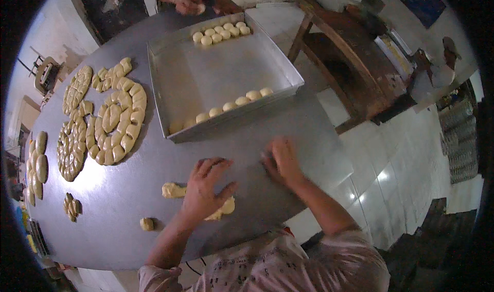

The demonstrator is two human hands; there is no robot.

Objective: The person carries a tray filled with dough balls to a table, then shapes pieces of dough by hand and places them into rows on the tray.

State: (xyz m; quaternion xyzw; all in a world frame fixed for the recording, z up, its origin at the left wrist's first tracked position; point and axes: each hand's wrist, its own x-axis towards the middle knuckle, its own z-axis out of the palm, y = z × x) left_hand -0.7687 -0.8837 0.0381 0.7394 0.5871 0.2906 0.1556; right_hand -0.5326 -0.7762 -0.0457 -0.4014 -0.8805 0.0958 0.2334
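Note:
My left hand [206, 189] hovers over the metal table, its fingers spread and the thumb apart, with nothing visible in it. Partly behind its wrist lie two dough pieces: a lumpy one [174, 190] to the left and a flatter one [222, 210] to the right. A small dough piece [147, 223] sits nearer my left forearm. My right hand [283, 161] is low over the table to the right, its fingers curled and blurred; what is under them, if anything, is hidden. Ahead stands a metal tray [231, 104] with a near row of dough balls [242, 101] and a far cluster [221, 33].
Cut dough rings [116, 127] and flattened portions [76, 138] cover the table's left side, with long dough pieces [37, 163] at its left edge. Another person's hands [190, 5] work behind the tray. A wooden table [350, 55] stands at the right on the tiled floor.

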